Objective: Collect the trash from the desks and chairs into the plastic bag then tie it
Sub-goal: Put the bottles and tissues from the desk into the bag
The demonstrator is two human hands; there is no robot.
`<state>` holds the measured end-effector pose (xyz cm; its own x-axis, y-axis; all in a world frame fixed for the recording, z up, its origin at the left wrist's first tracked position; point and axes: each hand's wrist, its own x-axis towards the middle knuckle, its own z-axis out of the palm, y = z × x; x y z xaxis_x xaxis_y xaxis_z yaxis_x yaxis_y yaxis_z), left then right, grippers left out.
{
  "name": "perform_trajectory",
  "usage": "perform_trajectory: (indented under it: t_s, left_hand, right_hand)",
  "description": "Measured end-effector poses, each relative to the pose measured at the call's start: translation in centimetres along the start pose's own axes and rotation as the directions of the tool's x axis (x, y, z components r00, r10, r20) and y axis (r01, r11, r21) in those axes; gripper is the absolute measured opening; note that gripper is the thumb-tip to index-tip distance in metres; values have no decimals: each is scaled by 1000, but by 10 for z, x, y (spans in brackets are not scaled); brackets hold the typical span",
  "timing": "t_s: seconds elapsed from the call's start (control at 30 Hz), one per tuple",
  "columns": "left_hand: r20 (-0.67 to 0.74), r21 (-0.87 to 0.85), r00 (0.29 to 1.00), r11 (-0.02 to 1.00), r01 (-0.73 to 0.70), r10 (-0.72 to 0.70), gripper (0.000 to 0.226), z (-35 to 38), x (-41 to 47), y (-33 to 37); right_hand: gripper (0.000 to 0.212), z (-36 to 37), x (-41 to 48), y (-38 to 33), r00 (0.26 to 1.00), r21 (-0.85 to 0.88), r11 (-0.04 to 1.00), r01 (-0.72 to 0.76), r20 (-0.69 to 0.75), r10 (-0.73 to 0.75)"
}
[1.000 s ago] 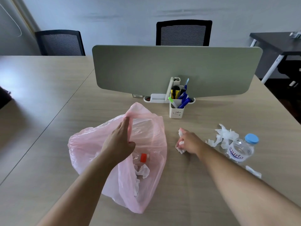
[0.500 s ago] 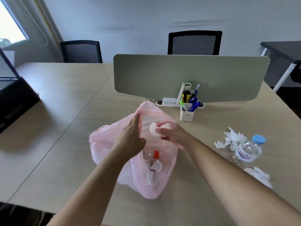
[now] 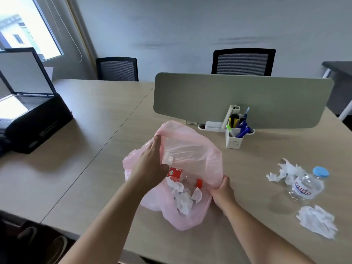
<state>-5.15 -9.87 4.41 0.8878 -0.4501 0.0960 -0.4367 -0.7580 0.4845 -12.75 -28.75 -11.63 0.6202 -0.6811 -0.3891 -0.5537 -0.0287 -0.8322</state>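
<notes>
A pink plastic bag (image 3: 192, 147) lies open on the desk (image 3: 99, 155). Inside it I see a red-capped bottle (image 3: 185, 178) and crumpled white tissues (image 3: 183, 199). My left hand (image 3: 150, 164) holds the bag's left rim, fingers stretched along the plastic. My right hand (image 3: 222, 189) grips the bag's right rim. To the right on the desk stand a clear blue-capped bottle (image 3: 308, 184), a torn tissue (image 3: 287, 169) beside it and a crumpled tissue (image 3: 317, 221) nearer me.
A grey divider screen (image 3: 242, 98) crosses the desk behind the bag, with a white pen holder (image 3: 235, 138) in front of it. A black printer (image 3: 28, 113) sits at the left. Two black chairs (image 3: 242, 61) stand beyond the desk.
My right hand carried a tissue from the desk to the bag, let it go inside, and now grips the bag's right rim. My left hand stayed on the left rim.
</notes>
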Motion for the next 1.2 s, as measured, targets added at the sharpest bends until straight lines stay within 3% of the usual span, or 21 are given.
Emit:
perform_trajectory:
  t_s: [0.13, 0.27, 0.4, 0.57, 0.7, 0.87, 1.1, 1.2]
  left_hand:
    - [-42, 24, 999, 1000, 20, -19, 90, -18, 1, -12]
    - [-116, 47, 991, 996, 79, -73, 90, -41, 11, -21]
    - [-168, 39, 978, 990, 134, -126, 89, -59, 21, -21]
    - [-168, 56, 974, 985, 166, -154, 91, -52, 27, -4]
    - [-66, 100, 990, 986, 131, -125, 88, -19, 30, 15]
    - [20, 131, 999, 990, 43, -46, 90, 23, 32, 33]
    - [37, 169, 999, 985, 27, -33, 84, 55, 32, 52]
    - [28, 142, 999, 990, 14, -18, 91, 59, 41, 56]
  right_hand:
    - [6, 0, -5, -28, 999, 181, 983, 18, -34, -12]
    - [14, -41, -8, -104, 987, 341, 927, 158, -56, -148]
    - [16, -81, -16, -177, 953, 385, 873, 299, -82, -290]
    - [21, -117, -31, -220, 882, 196, 860, 471, -118, -456]
    - [17, -131, -15, -194, 897, -68, 910, 409, -155, -414]
    - [20, -146, -6, -150, 908, -392, 879, 271, -199, -369]
    - [48, -173, 4, -95, 979, -379, 906, 185, -6, -203]
    - [39, -202, 4, -93, 945, -334, 908, 253, -114, -306]
